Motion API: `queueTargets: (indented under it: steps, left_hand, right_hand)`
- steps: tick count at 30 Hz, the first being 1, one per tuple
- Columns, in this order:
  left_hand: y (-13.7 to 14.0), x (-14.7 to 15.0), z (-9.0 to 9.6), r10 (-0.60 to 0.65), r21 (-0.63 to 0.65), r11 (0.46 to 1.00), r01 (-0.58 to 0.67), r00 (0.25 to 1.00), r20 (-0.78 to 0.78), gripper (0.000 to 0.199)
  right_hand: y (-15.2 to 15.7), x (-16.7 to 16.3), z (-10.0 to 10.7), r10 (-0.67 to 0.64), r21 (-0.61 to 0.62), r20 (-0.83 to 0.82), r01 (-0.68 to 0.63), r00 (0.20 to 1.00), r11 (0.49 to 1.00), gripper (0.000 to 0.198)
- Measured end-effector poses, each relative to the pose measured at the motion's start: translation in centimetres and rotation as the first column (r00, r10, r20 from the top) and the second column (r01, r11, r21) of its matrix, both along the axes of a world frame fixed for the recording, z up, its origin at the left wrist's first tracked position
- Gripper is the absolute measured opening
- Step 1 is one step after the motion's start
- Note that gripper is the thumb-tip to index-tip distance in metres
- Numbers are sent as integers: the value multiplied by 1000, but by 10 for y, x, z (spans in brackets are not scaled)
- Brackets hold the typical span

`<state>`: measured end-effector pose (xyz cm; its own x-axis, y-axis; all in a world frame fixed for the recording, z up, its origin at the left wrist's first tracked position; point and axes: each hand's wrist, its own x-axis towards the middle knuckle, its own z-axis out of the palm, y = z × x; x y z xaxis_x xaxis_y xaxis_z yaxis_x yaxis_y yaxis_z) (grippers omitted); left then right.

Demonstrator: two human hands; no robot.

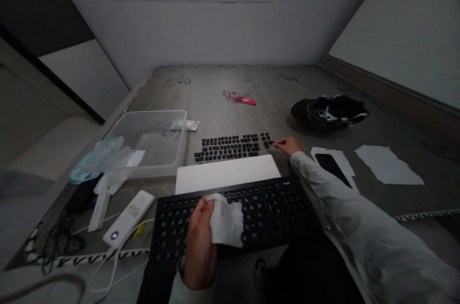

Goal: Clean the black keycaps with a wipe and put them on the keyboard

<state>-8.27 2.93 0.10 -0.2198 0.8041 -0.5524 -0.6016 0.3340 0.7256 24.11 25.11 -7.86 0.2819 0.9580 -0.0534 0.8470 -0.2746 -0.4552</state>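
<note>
My left hand [200, 234] is closed around a crumpled white tissue [227, 221], held over the front part of a black keyboard frame [276, 205] with its keycaps off. The keyboard lies across my lap, against the mattress edge. My right hand [290, 146] reaches out to the right end of the rows of loose black keycaps [230, 147]. Its fingertips are pinched on a small dark keycap [271, 143] there. Between the keycaps and the keyboard lies a white board [228, 173], partly under the keyboard's far edge.
On the left stand a clear plastic bin [182, 143] and a white power strip [129, 217] with cables. A black cap [309, 114], a phone [332, 169] on paper and a white sheet [390, 165] lie right. A red packet [244, 99] is farther back.
</note>
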Motion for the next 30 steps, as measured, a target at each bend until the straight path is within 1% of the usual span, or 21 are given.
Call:
queueTargets:
  steps: [2,3,5,7,9,11,12,15,17,19,20,22,24,26,30]
  left_hand:
    - [-1,-1,0,11,35,999,-10,1000,-9,33]
    - [-1,-1,0,28,49,998,-27,999,-18,34]
    - [-2,-3,0,47,82,996,-44,998,-29,34]
    - [-3,-4,2,32,156,987,-26,999,-35,32]
    - [-5,-4,6,40,229,973,-30,998,-38,30]
    - [-7,-5,10,71,288,956,-59,997,-31,28]
    - [-9,-5,12,88,314,946,-75,996,-27,27]
    - [-14,-4,18,158,372,918,-138,987,-24,27]
    - [-17,-2,22,206,380,906,-184,978,-20,27]
    - [-20,0,25,222,375,903,-210,975,12,26]
    - [-21,2,27,204,380,903,-201,978,33,26]
    - [-23,5,28,134,409,902,-141,990,45,32]
    - [-24,8,29,73,439,897,-52,997,-31,33]
    - [-24,11,27,47,432,902,16,990,-134,27]
    - [-20,14,25,35,402,912,79,963,-269,24]
  right_hand:
    - [-18,-14,28,93,30,-109,-91,990,995,27]
    - [-30,-24,43,156,44,-183,-151,971,988,27]
    - [-61,-50,72,259,95,-332,-241,907,966,29]
    - [-98,-82,99,321,152,-456,-283,830,947,30]
    - [-135,-116,120,369,203,-535,-308,760,929,31]
    - [-168,-146,133,392,218,-596,-329,701,919,29]
    - [-181,-159,136,386,221,-618,-320,685,921,28]
    - [-209,-185,139,347,218,-578,-270,738,938,25]
    - [-219,-193,137,360,221,-526,-284,770,933,25]
    - [-224,-195,136,396,238,-485,-318,780,918,24]
    - [-225,-195,136,417,250,-465,-336,781,908,23]
    - [-226,-193,136,448,269,-429,-363,784,892,18]
    - [-226,-191,136,465,277,-415,-379,782,883,14]
    - [-225,-189,136,468,275,-420,-383,778,882,14]
    - [-224,-188,133,474,289,-422,-380,773,878,13]
